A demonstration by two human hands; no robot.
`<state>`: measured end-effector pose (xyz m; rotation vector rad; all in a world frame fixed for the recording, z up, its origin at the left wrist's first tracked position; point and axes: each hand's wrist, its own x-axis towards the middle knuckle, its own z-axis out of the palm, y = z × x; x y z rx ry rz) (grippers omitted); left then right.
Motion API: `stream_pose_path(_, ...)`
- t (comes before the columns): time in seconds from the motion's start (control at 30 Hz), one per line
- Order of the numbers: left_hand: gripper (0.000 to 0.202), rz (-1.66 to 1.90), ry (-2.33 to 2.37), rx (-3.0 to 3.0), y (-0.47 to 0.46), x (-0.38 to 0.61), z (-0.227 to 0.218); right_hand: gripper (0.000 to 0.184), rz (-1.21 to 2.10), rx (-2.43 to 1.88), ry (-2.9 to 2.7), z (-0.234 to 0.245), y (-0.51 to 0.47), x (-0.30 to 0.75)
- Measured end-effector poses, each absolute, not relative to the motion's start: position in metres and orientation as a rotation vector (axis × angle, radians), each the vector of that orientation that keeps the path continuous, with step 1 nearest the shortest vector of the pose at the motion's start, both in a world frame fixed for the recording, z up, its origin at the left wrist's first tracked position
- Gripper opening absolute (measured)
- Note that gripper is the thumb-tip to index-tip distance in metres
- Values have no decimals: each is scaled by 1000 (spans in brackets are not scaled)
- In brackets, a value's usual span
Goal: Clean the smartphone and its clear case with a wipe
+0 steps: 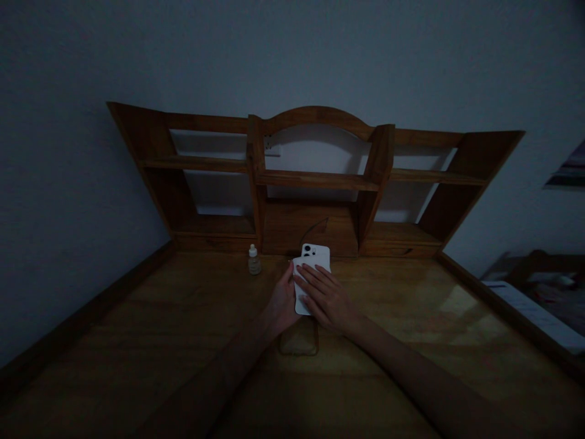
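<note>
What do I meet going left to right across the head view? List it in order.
small dropper bottle → left hand → right hand → poster on the wall

LIVE | reading now: nothing legible anywhere | white phone (319,253): back showing, no logo or lettering to call from here | small dropper bottle (255,262): too dim and small, no text made out | wall poster (567,167): cut off at frame edge, no words readable | wall socket (273,146): no marks readable
</note>
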<state>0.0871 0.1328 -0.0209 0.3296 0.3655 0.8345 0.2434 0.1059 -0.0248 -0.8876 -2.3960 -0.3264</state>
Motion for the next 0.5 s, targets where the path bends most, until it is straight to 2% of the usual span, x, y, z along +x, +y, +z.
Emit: stream_pose_path(0.5, 43, 784, 296, 303, 132, 87, -22, 52, -321, -902, -2366, -26, 105, 242)
